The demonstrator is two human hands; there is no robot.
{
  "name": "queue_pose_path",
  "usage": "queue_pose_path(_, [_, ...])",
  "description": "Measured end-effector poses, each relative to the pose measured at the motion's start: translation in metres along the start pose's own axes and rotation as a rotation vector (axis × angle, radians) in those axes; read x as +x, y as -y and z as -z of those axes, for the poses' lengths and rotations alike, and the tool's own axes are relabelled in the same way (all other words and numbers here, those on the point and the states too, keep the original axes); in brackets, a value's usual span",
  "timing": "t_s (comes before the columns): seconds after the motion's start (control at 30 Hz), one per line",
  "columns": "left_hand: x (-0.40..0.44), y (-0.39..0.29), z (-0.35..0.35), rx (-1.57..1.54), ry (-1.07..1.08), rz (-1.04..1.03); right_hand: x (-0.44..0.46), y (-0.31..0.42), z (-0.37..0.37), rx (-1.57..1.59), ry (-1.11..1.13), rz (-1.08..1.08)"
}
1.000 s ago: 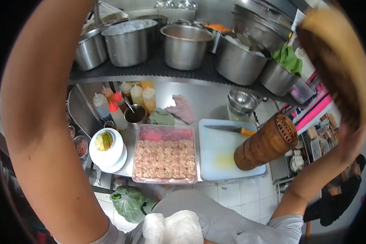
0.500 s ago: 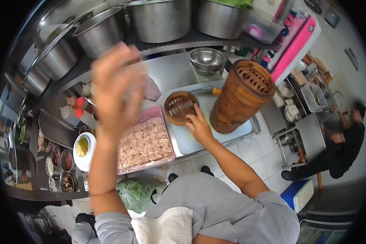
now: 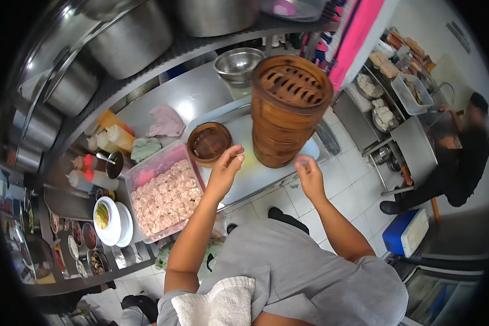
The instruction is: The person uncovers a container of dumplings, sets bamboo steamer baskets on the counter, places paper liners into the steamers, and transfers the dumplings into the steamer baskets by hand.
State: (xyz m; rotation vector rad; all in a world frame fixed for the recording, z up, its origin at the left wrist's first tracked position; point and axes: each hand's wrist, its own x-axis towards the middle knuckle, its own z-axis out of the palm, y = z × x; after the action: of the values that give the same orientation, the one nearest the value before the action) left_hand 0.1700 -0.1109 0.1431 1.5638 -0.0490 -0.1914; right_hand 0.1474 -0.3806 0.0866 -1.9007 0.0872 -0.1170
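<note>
A tall stack of bamboo steamers [image 3: 285,119] stands on the white cutting board [image 3: 244,179]. One small steamer basket [image 3: 208,143] sits to its left on the board. My left hand [image 3: 226,169] hovers by the small basket's lower right side, fingers apart and holding nothing. To the right of the stack's base is my right hand [image 3: 310,175], raised and empty, its fingers loosely curled and apart. A pink-tinted tray of portioned minced meat [image 3: 165,198] lies left of the board.
Steel pots [image 3: 130,41] line the shelf above. Squeeze bottles [image 3: 114,138], cloths [image 3: 167,121], white plates [image 3: 126,224] and a metal bowl [image 3: 239,64] are on the counter. A person in black [image 3: 464,152] works at the right. A blue cooler [image 3: 406,232] stands on the floor.
The view has swung right. Both hands came down from overhead. The small basket now rests on the board; my right hand has let go of it and moved right of the stack.
</note>
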Motion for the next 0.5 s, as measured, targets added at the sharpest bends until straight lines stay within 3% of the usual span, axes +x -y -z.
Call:
queue_pose_path(0.1, [0.022,0.008,-0.024,-0.075,0.075,0.107,0.026,-0.002,0.002,0.208,-0.169,0.025])
queue_pose_path(0.17, [0.029,0.010,-0.034,-0.078,-0.015,0.168,0.036,0.003,0.006,0.240,-0.173,0.039])
queue_pose_path(0.2, [0.032,0.013,-0.036,-0.092,0.040,0.187,0.041,0.008,0.006,0.275,-0.164,0.061])
queue_pose_path(0.33, [0.028,0.016,-0.050,-0.184,0.014,0.254,0.044,0.016,0.015,0.406,0.067,-0.150])
queue_pose_path(0.5, [0.028,0.011,-0.059,-0.281,-0.047,0.248,0.063,-0.006,0.015,0.348,0.173,-0.122])
